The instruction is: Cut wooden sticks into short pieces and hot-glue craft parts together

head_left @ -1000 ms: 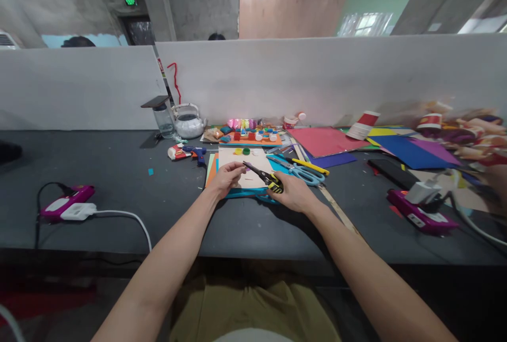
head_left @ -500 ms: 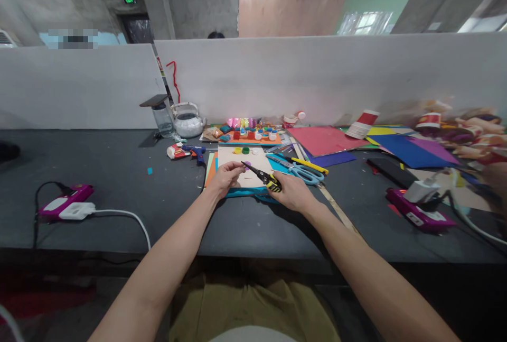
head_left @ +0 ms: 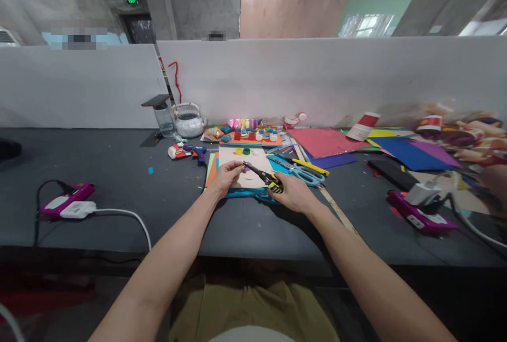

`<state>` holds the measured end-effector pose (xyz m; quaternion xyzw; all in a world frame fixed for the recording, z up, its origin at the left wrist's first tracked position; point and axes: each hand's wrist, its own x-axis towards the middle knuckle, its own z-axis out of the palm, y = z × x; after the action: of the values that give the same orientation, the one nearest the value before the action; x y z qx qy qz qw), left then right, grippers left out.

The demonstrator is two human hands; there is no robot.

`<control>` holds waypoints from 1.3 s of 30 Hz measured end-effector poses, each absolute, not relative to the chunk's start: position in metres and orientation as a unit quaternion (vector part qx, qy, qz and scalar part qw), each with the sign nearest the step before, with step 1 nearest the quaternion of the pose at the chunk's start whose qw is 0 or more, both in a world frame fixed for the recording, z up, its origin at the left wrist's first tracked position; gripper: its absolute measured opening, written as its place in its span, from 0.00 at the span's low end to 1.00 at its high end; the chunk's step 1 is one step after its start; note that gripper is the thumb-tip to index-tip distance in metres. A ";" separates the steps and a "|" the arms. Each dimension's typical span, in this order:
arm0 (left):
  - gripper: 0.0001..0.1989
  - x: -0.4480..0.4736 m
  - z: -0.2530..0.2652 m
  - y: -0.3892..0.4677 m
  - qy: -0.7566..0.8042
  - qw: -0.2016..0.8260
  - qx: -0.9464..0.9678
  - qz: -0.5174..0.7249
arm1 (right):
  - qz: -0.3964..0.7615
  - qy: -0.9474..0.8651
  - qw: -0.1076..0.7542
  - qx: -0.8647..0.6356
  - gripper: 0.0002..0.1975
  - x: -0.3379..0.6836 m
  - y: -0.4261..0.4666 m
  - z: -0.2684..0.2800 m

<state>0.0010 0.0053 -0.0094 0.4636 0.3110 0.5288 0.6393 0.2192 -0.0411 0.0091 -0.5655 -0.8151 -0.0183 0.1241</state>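
My right hand (head_left: 292, 190) is wrapped round the black-and-yellow handles of a pair of long-nose pliers (head_left: 259, 173). Their jaws point up and left, reaching the fingertips of my left hand (head_left: 228, 175). That hand is pinched closed at the plier tips; whatever it holds is too small to make out. Below both hands lies a pale sheet of paper (head_left: 232, 156) on top of coloured sheets. Yellow, green and white paint caps (head_left: 246, 151) sit on its far part. A purple spot shows behind the pliers. Light blue scissors (head_left: 304, 174) lie just right of the paper.
A yellow cutter (head_left: 311, 166) lies by the scissors. Left stand a blue glue gun (head_left: 198, 153), a kettle (head_left: 189, 122) and a glass jar (head_left: 163, 120). Paint pots (head_left: 259, 136) line the back. Purple power strips (head_left: 65, 200) with cables flank me. Coloured sheets (head_left: 325, 141) spread at right.
My hands and the pliers hold almost the same pose. The whole view has shifted very slightly. At the far right edge, a blurred shape has come in over the papers.
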 end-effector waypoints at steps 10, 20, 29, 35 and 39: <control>0.17 0.000 -0.007 0.004 0.317 0.644 0.471 0.513 | -0.014 -0.817 0.122 -0.564 0.15 0.219 -0.042 0.010; 0.16 0.004 -0.007 0.002 0.315 0.629 0.467 0.536 | -0.037 -0.797 0.130 -0.589 0.12 0.216 -0.042 0.008; 0.15 0.000 -0.003 0.001 0.308 0.660 0.447 0.520 | -0.041 -0.773 0.147 -0.616 0.14 0.219 -0.039 0.007; 0.18 -0.002 -0.006 0.004 0.320 0.668 0.451 0.498 | -0.036 -0.779 0.136 -0.611 0.14 0.218 -0.038 0.006; 0.18 0.001 -0.008 0.002 0.336 0.646 0.478 0.491 | -0.037 -0.787 0.124 -0.603 0.14 0.215 -0.041 0.008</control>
<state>0.0012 0.0024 -0.0078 0.4778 0.3361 0.4910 0.6463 0.2153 -0.0407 0.0079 -0.6032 -0.7871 -0.0366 0.1238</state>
